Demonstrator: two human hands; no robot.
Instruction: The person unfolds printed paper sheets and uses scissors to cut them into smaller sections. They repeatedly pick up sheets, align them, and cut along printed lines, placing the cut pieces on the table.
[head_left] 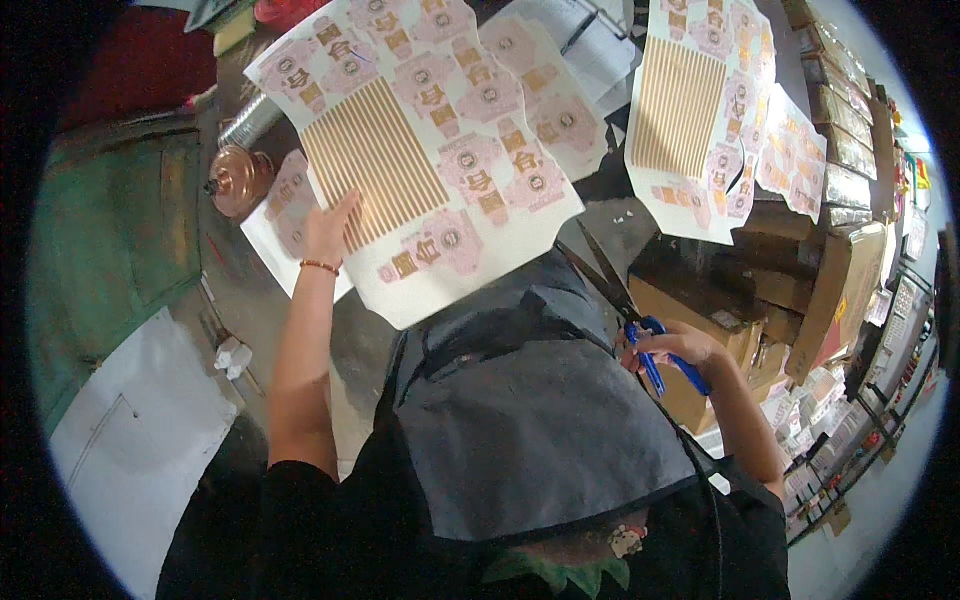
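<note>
My left hand (328, 230) pinches the left edge of a large printed sheet (520, 255), its thumb lying over a block of gold stripes. Pink and gold box-like patterns cover the rest of this white sheet, and its edge is cut in curves. Out to the right, my right hand (682, 352) grips the blue handles of a pair of scissors (612, 275). Their dark blades stand apart and point up and to the left, just beyond the sheet's lower right corner. No paper lies between the blades.
A second striped sheet (683, 205) lies at the upper right, beside a smaller printed piece (795, 150). Behind my sheet are another printed piece (570, 120) and a pen (580, 32) on white paper. A copper-coloured pot (240, 180) stands left; cardboard boxes (840, 290) stack up right.
</note>
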